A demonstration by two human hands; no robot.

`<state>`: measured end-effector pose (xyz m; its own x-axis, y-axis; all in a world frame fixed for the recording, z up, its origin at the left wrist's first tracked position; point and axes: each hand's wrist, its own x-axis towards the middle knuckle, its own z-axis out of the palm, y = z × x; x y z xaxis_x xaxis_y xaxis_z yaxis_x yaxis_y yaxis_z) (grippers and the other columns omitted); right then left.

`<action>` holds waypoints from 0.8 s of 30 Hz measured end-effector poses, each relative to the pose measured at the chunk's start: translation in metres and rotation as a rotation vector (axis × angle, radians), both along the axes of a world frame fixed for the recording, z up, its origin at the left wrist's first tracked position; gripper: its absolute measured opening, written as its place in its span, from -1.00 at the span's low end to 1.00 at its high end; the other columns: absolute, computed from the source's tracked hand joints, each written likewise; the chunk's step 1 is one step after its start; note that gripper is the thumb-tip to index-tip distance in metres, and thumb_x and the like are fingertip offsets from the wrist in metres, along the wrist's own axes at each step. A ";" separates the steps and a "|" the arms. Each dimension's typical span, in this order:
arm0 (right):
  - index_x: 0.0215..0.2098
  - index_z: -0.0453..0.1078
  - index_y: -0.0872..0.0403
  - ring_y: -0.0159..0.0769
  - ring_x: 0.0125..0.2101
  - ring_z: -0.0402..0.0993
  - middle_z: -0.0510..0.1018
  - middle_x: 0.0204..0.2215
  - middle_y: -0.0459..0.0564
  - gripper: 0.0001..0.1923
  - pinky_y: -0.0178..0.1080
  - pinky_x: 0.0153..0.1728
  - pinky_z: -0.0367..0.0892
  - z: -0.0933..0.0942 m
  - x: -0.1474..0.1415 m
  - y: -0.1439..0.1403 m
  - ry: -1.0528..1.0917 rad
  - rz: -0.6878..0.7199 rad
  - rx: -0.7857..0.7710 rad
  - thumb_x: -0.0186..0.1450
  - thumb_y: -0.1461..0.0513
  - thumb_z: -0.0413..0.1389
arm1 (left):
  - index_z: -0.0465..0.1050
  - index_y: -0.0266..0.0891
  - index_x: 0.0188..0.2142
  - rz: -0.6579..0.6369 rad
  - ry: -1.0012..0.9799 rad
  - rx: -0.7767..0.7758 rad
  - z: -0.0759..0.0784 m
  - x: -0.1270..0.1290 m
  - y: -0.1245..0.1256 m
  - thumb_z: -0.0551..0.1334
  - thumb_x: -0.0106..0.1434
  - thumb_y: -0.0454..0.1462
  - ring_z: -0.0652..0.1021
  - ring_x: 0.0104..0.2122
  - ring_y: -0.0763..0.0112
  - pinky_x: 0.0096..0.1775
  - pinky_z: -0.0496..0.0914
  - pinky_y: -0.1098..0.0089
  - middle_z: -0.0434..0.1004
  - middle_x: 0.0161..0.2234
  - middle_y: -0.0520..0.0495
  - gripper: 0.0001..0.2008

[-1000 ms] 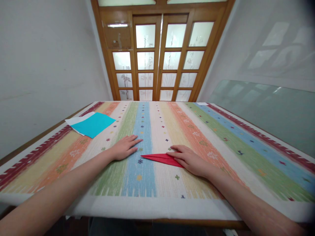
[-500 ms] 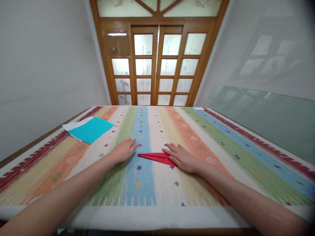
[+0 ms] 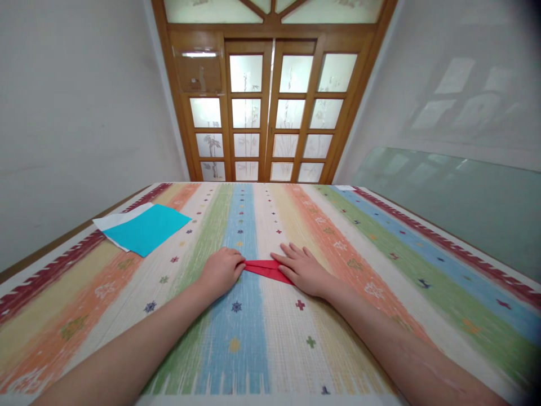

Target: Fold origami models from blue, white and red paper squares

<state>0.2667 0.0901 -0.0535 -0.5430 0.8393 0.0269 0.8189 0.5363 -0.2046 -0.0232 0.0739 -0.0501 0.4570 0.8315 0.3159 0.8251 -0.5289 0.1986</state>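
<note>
A narrow, pointed piece of folded red paper [image 3: 265,269] lies on the striped tablecloth between my hands. My left hand [image 3: 222,272] has its fingers closed on the paper's thin left tip, which they hide. Over the wider right end rests my right hand [image 3: 305,269], flat with the fingers spread, covering that end and pressing it to the cloth.
Sheets of turquoise paper [image 3: 147,228] with white paper [image 3: 120,217] under them lie at the left of the table. The striped tablecloth [image 3: 287,327] covers the table. A glass-paned wooden door [image 3: 270,107] stands beyond the far edge, with walls on both sides.
My left hand has moved right and closed on the tip of the red paper. My right hand stays flat on the other end. The view has tilted slightly downward.
</note>
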 end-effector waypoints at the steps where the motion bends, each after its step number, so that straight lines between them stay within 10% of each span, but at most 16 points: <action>1: 0.37 0.17 -0.24 0.17 0.39 -0.06 0.06 0.43 0.08 -0.46 0.32 0.28 -0.11 0.000 0.002 0.000 0.012 -0.003 0.014 0.50 -0.07 -0.22 | 0.61 -0.19 -0.17 -0.002 -0.001 0.000 0.000 0.000 0.000 0.14 0.41 -0.23 0.54 -0.12 0.17 -0.03 0.39 0.21 0.62 -0.18 -0.13 -0.76; 24: -0.01 0.49 0.03 -0.07 -0.10 0.47 0.61 -0.17 0.09 -0.71 -0.02 0.00 0.24 0.028 0.003 -0.021 0.202 0.030 0.253 0.34 0.12 0.18 | 0.49 -0.19 -0.28 -0.137 -0.166 -0.092 0.016 -0.002 -0.012 0.24 0.32 -0.29 0.52 -0.30 0.30 -0.23 0.35 0.33 0.55 -0.34 -0.04 -0.95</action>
